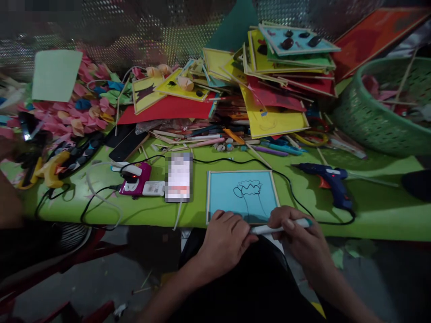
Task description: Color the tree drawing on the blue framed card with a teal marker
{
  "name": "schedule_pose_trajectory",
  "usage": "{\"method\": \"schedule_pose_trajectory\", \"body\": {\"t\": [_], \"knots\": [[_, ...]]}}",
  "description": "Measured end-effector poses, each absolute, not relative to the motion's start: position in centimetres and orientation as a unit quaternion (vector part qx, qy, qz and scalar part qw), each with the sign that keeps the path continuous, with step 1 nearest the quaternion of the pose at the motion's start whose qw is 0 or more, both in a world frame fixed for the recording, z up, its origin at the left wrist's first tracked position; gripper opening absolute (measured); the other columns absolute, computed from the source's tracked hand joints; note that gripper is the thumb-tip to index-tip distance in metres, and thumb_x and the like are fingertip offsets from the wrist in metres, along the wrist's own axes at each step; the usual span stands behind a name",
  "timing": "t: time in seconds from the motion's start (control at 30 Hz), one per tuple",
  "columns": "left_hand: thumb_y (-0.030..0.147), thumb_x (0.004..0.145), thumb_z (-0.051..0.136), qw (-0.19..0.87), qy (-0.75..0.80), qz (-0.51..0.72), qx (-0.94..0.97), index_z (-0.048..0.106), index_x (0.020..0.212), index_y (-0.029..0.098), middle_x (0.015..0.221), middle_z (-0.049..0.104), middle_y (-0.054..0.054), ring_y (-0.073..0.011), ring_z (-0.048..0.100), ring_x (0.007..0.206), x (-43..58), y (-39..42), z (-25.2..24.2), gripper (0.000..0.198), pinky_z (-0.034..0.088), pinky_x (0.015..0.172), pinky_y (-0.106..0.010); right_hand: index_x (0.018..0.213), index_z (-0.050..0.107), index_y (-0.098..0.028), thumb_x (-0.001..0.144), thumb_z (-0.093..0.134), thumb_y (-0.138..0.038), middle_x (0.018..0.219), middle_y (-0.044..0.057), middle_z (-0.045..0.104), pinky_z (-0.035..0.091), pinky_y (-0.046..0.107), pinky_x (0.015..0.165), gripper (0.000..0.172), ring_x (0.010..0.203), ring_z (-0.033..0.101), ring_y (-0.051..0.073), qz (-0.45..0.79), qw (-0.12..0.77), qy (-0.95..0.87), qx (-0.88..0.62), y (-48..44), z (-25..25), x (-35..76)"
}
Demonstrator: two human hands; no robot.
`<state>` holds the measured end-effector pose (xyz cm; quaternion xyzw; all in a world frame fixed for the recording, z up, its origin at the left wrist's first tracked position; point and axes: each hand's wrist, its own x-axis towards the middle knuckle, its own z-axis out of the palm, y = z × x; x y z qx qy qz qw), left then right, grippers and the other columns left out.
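A blue framed card (242,194) with a black line drawing lies on the green table (370,211), at its near edge. Just in front of it my two hands meet on a white marker pen (286,226). My left hand (225,240) is closed in a fist around the pen's left end. My right hand (303,237) is wrapped round the pen's body, with its teal tip showing past the thumb. Both hands hover over my lap, touching the lower edge of the card.
A blue glue gun (332,181) lies right of the card, its black cord looping round it. A phone (179,176), a pink device (136,178) and cables sit left. Stacked coloured cards (272,89), paper flowers (84,107) and a green basket (373,116) fill the back.
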<state>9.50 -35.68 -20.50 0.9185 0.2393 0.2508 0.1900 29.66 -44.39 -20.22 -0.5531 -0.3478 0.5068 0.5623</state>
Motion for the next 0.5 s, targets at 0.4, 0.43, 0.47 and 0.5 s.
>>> {"method": "schedule_pose_trajectory", "body": {"t": [0.4, 0.43, 0.47, 0.5], "knots": [[0.045, 0.112, 0.021, 0.216, 0.27, 0.262, 0.901, 0.057, 0.076, 0.021, 0.067, 0.059, -0.002, -0.0192, 0.051, 0.065, 10.1, -35.6, -19.8, 0.057, 0.032, 0.066, -0.036, 0.068, 0.056, -0.026, 0.092, 0.058, -0.048, 0.064, 0.003, 0.058, 0.039, 0.033, 0.049, 0.032, 0.055, 0.048, 0.019, 0.42, 0.584, -0.335, -0.609, -42.0, -19.6, 28.2], [0.045, 0.112, 0.021, 0.227, 0.271, 0.266, 0.897, 0.056, 0.075, 0.021, 0.066, 0.058, -0.002, -0.019, 0.051, 0.065, 9.8, -35.5, -19.7, 0.056, 0.032, 0.065, -0.036, 0.067, 0.053, -0.027, 0.094, 0.052, -0.05, 0.063, 0.003, 0.056, 0.041, 0.035, 0.051, 0.035, 0.055, 0.048, 0.02, 0.387, 0.558, -0.375, -0.631, -41.9, -19.4, 28.7], [0.045, 0.112, 0.022, 0.245, 0.279, 0.269, 0.889, 0.054, 0.074, 0.022, 0.066, 0.057, -0.001, -0.0185, 0.051, 0.064, 9.3, -35.5, -19.5, 0.055, 0.033, 0.064, -0.036, 0.068, 0.05, -0.028, 0.096, 0.046, -0.052, 0.063, 0.004, 0.055, 0.043, 0.038, 0.054, 0.037, 0.055, 0.049, 0.022, 0.353, 0.53, -0.414, -0.65, -41.8, -19.0, 29.4], [0.046, 0.112, 0.022, 0.265, 0.29, 0.272, 0.879, 0.051, 0.074, 0.022, 0.065, 0.056, -0.001, -0.018, 0.051, 0.063, 8.6, -35.4, -19.3, 0.053, 0.034, 0.063, -0.035, 0.067, 0.049, -0.028, 0.098, 0.038, -0.053, 0.062, 0.005, 0.052, 0.044, 0.041, 0.057, 0.04, 0.057, 0.049, 0.024, 0.279, 0.464, -0.471, -0.697, -41.8, -18.4, 30.3]]}}
